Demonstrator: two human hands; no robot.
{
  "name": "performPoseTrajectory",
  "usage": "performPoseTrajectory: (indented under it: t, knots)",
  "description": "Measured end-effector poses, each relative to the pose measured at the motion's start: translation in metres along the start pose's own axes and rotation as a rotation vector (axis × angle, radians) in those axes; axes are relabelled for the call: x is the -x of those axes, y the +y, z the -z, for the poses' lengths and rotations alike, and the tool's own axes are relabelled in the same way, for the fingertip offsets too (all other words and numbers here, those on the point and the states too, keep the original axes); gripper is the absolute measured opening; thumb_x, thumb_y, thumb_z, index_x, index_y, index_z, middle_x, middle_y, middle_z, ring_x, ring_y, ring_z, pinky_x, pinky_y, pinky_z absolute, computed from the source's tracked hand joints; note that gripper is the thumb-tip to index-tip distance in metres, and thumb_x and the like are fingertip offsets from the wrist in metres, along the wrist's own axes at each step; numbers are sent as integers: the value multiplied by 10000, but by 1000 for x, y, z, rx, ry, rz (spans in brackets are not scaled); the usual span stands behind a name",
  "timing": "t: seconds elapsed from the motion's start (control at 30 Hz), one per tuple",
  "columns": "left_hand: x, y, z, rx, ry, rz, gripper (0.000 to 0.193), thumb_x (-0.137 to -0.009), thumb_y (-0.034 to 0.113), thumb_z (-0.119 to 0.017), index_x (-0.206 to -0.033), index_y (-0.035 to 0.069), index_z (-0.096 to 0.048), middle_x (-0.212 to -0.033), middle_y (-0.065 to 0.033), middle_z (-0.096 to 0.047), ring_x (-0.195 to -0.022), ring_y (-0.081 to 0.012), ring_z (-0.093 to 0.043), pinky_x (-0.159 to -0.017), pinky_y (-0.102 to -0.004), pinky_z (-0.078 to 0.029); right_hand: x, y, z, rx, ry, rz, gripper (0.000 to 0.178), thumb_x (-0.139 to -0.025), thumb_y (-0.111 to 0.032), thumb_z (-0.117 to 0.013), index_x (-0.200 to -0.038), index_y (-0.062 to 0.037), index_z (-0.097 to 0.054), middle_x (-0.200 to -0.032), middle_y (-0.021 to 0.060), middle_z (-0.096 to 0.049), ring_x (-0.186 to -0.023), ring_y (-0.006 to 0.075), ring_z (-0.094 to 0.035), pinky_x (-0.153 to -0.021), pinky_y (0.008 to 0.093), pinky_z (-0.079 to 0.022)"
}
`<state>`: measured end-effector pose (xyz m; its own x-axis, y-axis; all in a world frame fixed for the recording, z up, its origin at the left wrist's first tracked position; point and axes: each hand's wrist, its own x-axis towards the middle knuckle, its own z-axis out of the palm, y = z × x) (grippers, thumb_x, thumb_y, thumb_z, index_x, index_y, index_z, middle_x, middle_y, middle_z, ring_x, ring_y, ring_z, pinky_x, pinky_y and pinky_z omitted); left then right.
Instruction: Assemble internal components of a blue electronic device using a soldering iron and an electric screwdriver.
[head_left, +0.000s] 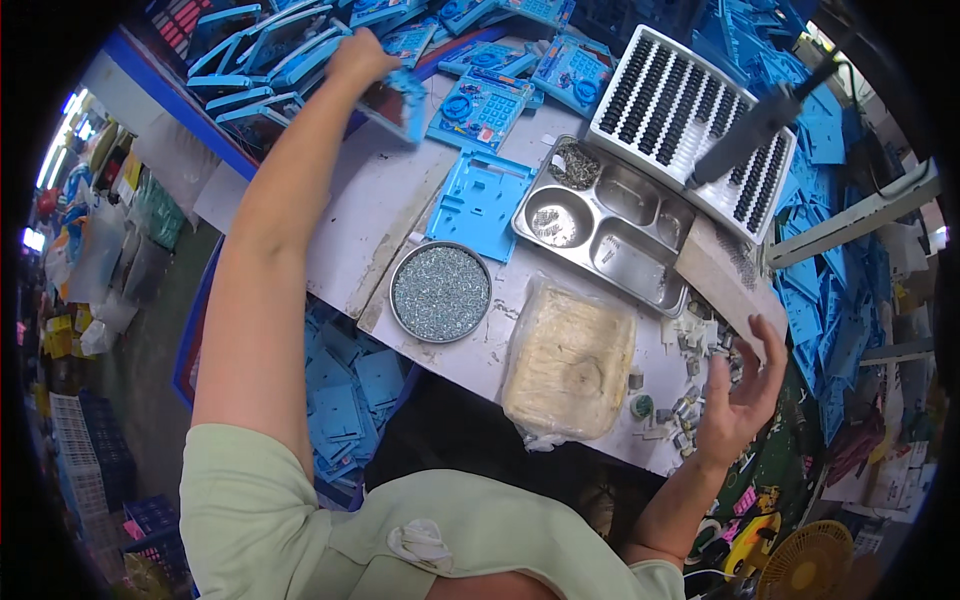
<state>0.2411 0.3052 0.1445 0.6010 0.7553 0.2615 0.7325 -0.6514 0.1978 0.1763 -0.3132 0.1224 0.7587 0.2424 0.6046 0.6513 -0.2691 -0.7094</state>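
At the far left of the bench my left hand (362,62) is stretched out, fingers closed around a tilted blue plastic housing (408,108) that looks smeared. It is beside a row of similar blue housings (265,55) standing on edge in a bin; its fingertips are partly hidden. My right hand (738,398) hovers at the right edge of the bench, fingers apart and holding nothing, near small metal and white parts (688,410). In the middle lies an open blue shell (482,205), inner side up. Finished-looking blue panels with keypads (482,108) lie behind it.
A round tin of small screws (440,292) and a plastic-wrapped yellowish block (570,360) are nearest me. Behind them are a compartmented steel tray (628,250) and a white rack of black parts (690,110). A dark powered screwdriver (745,140) hangs over the rack.
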Motion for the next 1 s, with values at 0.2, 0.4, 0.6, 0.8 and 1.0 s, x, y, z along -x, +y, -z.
performPoseTrajectory:
  t: [0.2,0.4,0.6,0.8,1.0]
  knots:
    - [12,-87,83,250,97,-442,796,-772,387,-797,-1441,30,-556,-1219,-178,-708,-1109,-292,-698,-952,-400,-551,14,5,-30,-191,-264,-210,257,-883,-4,-690,-1133,52,-672,-1001,113,-688,-889,173,-657,-822,291,-509]
    - [145,13,85,1004,-838,-814,819,-816,376,-811,-1476,-10,-515,-1365,-101,-618,-1198,-189,-611,-1066,-338,-467,-6,29,-122,-866,-920,-850,614,-1068,-510,-476,-1324,31,-614,-1112,138,-717,-987,190,-703,-856,328,-567]
    - [239,87,32,1212,-1224,-814,753,-800,219,-787,-1461,-21,-518,-1369,-156,-613,-1137,-211,-661,-1020,-361,-518,1,1,-127,-1131,-677,-847,670,-1041,-530,-502,-1388,42,-532,-1203,134,-683,-1046,192,-680,-896,346,-566]
    - [313,111,-12,1031,-365,-916,568,-849,133,-713,-1402,98,-590,-1197,-106,-654,-996,-218,-661,-895,-353,-543,43,27,-83,-672,-316,-712,399,-1056,-273,-606,-1247,77,-614,-1074,74,-705,-907,98,-658,-782,245,-544]
    - [411,75,-1,868,-603,-1151,270,-759,155,-810,-956,86,-638,-1058,-69,-618,-1015,-272,-597,-859,-404,-481,65,39,-56,269,-336,-337,250,-935,-215,-723,-1117,-45,-703,-609,82,-607,-535,179,-626,-513,334,-471]
